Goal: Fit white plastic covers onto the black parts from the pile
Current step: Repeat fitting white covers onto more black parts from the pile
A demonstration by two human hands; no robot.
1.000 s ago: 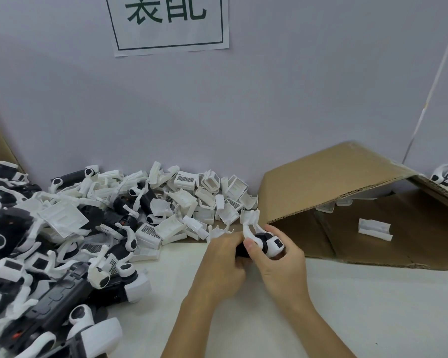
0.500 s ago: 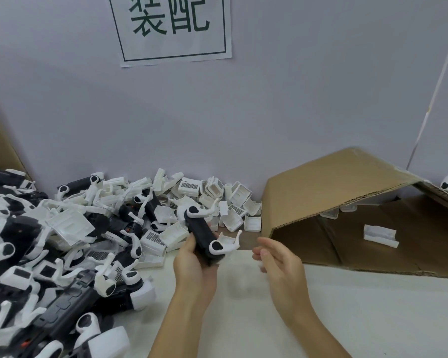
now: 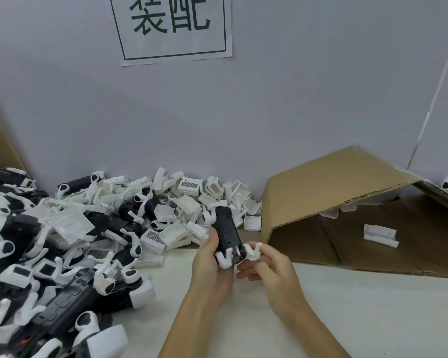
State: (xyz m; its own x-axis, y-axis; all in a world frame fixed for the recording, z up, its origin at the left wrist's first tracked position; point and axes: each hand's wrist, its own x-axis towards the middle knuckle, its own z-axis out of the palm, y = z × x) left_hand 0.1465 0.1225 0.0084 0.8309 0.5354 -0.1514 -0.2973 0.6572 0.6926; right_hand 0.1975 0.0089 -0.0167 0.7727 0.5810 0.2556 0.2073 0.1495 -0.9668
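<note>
Pile: jumbled heap of black parts and loose white plastic covers [image 3: 93, 228] fills the table to your left.
Part: your long black plastic part with white fittings [image 3: 226, 235] stands above your palms, long axis running away from you, far end toward the wall.
Left hand [image 3: 210, 264]: grips its lower body.
Right hand [image 3: 272, 267]: pinches the white hooked arm [image 3: 252, 250] at its near end.

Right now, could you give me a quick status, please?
Left hand grips black part. Right hand touches its white arm. Nothing in the way.
</note>
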